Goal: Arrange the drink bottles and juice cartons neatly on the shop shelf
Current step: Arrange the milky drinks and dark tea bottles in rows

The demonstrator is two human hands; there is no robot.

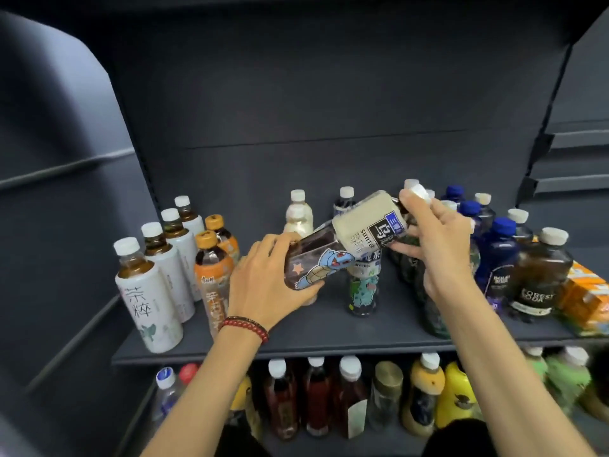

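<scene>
My left hand (263, 278) grips the bottom end of a dark tea bottle (316, 258) with a blue turtle cartoon and a cream upper label. The bottle is tilted almost flat above the grey shelf (296, 344), its white cap up to the right. My right hand (438, 245) holds the bottle's neck end, fingers around the cap. Under it stands a similar bottle with a green cartoon (362, 288). White tea bottles (148, 298) and orange-capped tea bottles (211, 268) stand in rows at the left. Blue-capped bottles (497, 258) and orange juice cartons (583, 298) are at the right.
A dark soda bottle (537, 275) stands beside the cartons. A pale bottle (298, 216) stands at the back. The shelf below holds several bottles (346, 397) with red, yellow and green contents. Grey side panels close the shelf at left and right.
</scene>
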